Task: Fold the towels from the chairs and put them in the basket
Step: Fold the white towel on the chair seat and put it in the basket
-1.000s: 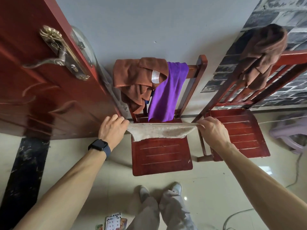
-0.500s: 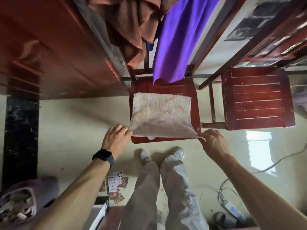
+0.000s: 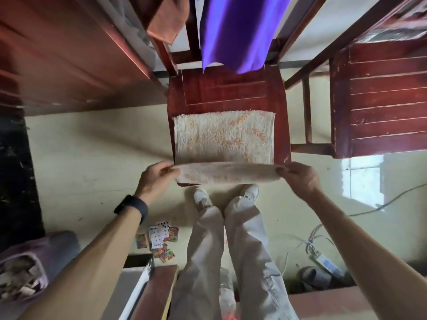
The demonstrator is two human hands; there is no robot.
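A cream towel with orange flecks (image 3: 223, 137) lies flat on the seat of the red wooden chair (image 3: 228, 91) in front of me. Its near edge is lifted off the seat's front. My left hand (image 3: 157, 179) pinches the left near corner, and my right hand (image 3: 298, 176) pinches the right one. A purple towel (image 3: 233, 31) and a brown towel (image 3: 166, 21) hang over the chair's back. A purple basket (image 3: 34, 262) shows at the lower left, by my left forearm.
A second red chair (image 3: 379, 100) stands to the right. A dark red door (image 3: 69, 54) is at the left. Playing cards (image 3: 159, 239) lie on the floor by my feet. Cables and a power strip (image 3: 323, 257) lie at lower right.
The towel went from being held stretched above the seat to lying spread on it. Both hands came toward me with its near edge and have lifted that edge. My view tilted down.
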